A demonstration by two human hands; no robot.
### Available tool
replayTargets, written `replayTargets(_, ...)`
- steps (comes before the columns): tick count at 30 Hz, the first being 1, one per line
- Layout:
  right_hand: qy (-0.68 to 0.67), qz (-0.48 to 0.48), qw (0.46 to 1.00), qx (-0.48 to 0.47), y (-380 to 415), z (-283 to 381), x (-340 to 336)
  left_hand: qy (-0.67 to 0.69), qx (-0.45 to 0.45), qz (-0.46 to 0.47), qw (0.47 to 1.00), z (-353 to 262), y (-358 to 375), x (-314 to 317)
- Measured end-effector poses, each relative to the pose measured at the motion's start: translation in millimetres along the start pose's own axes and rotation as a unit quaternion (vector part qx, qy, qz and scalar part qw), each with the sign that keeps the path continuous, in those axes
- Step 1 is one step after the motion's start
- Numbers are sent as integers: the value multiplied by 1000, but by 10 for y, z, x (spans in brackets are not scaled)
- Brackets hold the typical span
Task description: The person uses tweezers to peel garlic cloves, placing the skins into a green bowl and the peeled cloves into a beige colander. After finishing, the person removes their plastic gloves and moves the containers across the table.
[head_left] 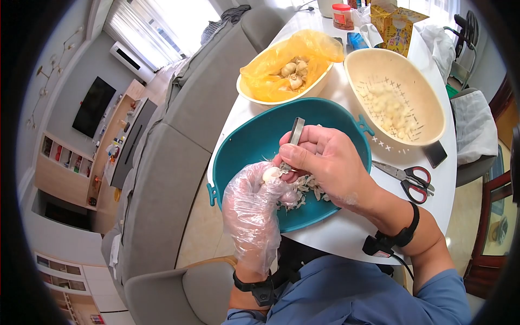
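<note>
My left hand (250, 197), in a clear plastic glove, pinches a pale garlic clove (271, 174) above the near part of a teal basin (244, 146). My right hand (333, 160) is bare and closed around a slim metal tool, which looks like tweezers (297, 131). The tool's bent end points up and away; its lower end, at the clove, is mostly hidden by my fingers. Garlic skins (310, 189) lie in the basin under both hands.
Behind the basin, a cream bowl holds a yellow bag (319, 46) of garlic bulbs (295, 76). Right of it stands a cream colander (433, 103) with peeled cloves (392, 108). Scissors (406, 179) and a dark phone (435, 154) lie on the white table (346, 241). A red-lidded jar (342, 17) stands at the back.
</note>
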State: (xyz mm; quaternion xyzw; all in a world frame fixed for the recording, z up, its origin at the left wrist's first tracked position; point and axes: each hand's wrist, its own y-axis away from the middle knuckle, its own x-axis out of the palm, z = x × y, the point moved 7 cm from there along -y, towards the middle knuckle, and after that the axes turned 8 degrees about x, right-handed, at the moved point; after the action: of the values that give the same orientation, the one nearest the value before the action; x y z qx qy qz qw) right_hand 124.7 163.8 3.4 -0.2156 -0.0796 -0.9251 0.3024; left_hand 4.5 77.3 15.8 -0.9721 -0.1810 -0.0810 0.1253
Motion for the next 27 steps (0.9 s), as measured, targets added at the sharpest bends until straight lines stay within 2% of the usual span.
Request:
replayTargets(3,-26,-8,1000,9,-27,-73,-7,7,-8,-15,1000,55,4,-14)
replayTargets(4,-27,-9,1000,9,-25,-75,8,-19,14,-29,999,45,15,-16)
replayTargets(7,-18,-38,999,-33,8,2,-13,-43,40,-50,997,27,21,29)
replayTargets(12,-10,-42,999,-16,38,-38,33,-46,54,-60,996,65,-17,-50)
replayTargets(16,8,-24,1000,17,88,10,90,-98,111,-66,987,48,18,-120)
replayTargets(18,71,-1,997,31,97,37,132,-113,122,-80,983,11,45,-134)
replayTargets(19,72,3,997,31,92,38,121,-77,109,-82,988,20,44,-135)
replayTargets(22,81,9,997,6,84,95,110,-32,87,-95,991,38,44,-144)
replayTargets(24,46,-37,997,-43,100,218,59,-22,76,-103,991,54,44,-131)
replayTargets(27,73,-49,990,-108,110,263,59,-44,77,-106,990,66,41,-107)
